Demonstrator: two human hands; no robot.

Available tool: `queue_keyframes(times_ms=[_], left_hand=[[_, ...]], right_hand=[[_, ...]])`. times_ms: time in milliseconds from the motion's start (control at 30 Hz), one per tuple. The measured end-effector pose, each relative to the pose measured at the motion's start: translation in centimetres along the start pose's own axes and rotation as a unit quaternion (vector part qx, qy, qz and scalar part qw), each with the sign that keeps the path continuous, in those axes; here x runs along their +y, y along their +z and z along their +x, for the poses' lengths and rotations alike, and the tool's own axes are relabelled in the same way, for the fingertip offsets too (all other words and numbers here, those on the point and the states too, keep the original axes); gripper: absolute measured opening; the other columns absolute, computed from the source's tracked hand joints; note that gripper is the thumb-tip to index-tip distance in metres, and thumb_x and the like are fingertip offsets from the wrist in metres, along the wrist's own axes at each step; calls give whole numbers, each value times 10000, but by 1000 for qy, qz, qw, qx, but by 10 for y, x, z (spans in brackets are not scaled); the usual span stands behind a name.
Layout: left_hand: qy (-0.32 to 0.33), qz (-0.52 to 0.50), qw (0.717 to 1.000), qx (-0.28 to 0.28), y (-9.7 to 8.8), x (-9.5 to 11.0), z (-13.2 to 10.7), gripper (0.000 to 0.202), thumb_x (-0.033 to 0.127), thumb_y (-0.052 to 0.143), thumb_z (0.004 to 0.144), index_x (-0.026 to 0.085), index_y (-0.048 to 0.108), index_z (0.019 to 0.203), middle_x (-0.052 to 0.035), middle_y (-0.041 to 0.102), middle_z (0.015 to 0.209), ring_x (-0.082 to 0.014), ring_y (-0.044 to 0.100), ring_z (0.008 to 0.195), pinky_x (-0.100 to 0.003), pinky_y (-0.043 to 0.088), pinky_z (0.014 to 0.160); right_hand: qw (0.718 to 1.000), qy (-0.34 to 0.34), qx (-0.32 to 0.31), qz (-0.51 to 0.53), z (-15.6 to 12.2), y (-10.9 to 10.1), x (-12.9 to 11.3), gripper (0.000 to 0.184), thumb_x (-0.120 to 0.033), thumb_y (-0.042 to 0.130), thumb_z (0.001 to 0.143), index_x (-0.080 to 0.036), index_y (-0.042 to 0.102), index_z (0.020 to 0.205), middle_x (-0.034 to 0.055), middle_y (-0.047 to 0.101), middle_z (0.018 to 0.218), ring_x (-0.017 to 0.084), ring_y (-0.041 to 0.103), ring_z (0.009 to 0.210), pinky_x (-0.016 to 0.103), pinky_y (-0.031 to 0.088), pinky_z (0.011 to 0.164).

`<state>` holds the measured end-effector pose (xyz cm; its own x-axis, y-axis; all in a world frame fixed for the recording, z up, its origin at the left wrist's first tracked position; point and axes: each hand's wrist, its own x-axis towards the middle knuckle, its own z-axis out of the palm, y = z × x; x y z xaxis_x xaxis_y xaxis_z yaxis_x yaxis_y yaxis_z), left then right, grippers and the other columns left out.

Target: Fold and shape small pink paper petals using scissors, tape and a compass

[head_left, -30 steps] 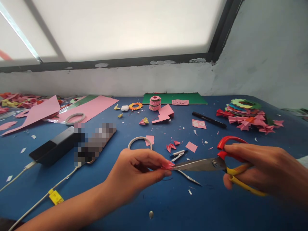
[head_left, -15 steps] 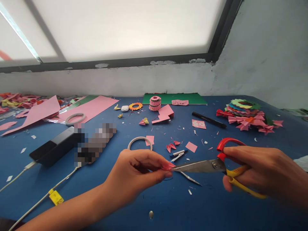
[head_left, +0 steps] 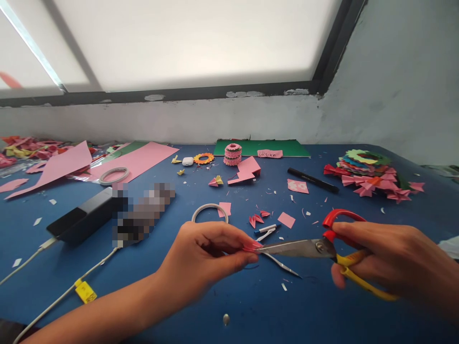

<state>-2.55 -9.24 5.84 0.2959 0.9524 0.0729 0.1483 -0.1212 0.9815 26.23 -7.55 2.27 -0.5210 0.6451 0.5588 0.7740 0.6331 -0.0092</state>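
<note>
Between thumb and fingers, my left hand (head_left: 211, 258) pinches a small folded piece of pink paper (head_left: 253, 245), mostly hidden by the fingertips. My right hand (head_left: 390, 260) grips scissors (head_left: 301, 248) with one red and one yellow handle. Their blades point left and the tips touch the pink paper's edge; the blades look closed or nearly so. Behind them on the blue table lie a pair of compasses (head_left: 267, 231), several small folded pink pieces (head_left: 255, 220) and a pink paper square (head_left: 286, 220). A roll of tape (head_left: 210, 207) lies just beyond my left hand.
A black power bank (head_left: 84, 215) with a white cable (head_left: 53, 301) lies at left, beside a pixelated object (head_left: 145, 215). Farther back are pink sheets (head_left: 143, 162), a stack of pink paper rings (head_left: 233, 154), a black marker (head_left: 312, 180) and colourful paper flowers (head_left: 373, 177).
The view has shifted slightly, moving the table things a little to the right. Both hands keep their hold, and the scissor tips remain at the pink paper.
</note>
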Motion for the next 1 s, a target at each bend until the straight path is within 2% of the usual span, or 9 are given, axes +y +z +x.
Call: queue_keyframes(times_ms=[100, 300, 567, 833, 1000], left_hand=[[6, 10, 1000, 4, 0, 1, 0, 78, 162, 751, 660, 164, 730, 736, -25, 728, 660, -116, 652, 551, -169, 549, 511], [6, 12, 1000, 11, -1, -1, -2, 86, 184, 756, 655, 161, 725, 732, -29, 728, 662, -119, 650, 543, -174, 549, 506], [7, 11, 1000, 15, -1, 4, -1, 72, 167, 743, 663, 157, 726, 733, -32, 734, 662, -126, 663, 552, -174, 555, 512], [16, 18, 999, 25, 0, 3, 0, 71, 160, 750, 650, 163, 730, 718, -17, 716, 621, -116, 641, 509, -175, 547, 483], [13, 11, 1000, 22, 0, 4, 0, 63, 158, 743, 659, 170, 731, 719, -14, 725, 637, -112, 649, 535, -163, 544, 501]], right_hand=[[1000, -15, -18, -4, 0, 1, -1, 273, -475, 542, 754, -215, 582, 682, -20, 620, 537, 133, 560, 425, 244, 400, 397], [999, -35, -22, -18, 3, 1, -2, 294, -439, 520, 778, -213, 568, 598, -25, 605, 496, 113, 530, 379, 226, 399, 370], [999, -24, 20, -23, 7, 0, -9, 301, -484, 528, 767, -209, 595, 662, -15, 628, 514, 131, 562, 388, 235, 425, 362], [999, -33, -36, 23, 10, -4, -5, 141, -340, 551, 755, -261, 561, 639, -48, 655, 529, 133, 579, 380, 234, 427, 354], [1000, -26, -8, 13, 10, -2, -9, 218, -414, 512, 778, -246, 569, 650, -26, 649, 527, 144, 570, 366, 255, 432, 334]])
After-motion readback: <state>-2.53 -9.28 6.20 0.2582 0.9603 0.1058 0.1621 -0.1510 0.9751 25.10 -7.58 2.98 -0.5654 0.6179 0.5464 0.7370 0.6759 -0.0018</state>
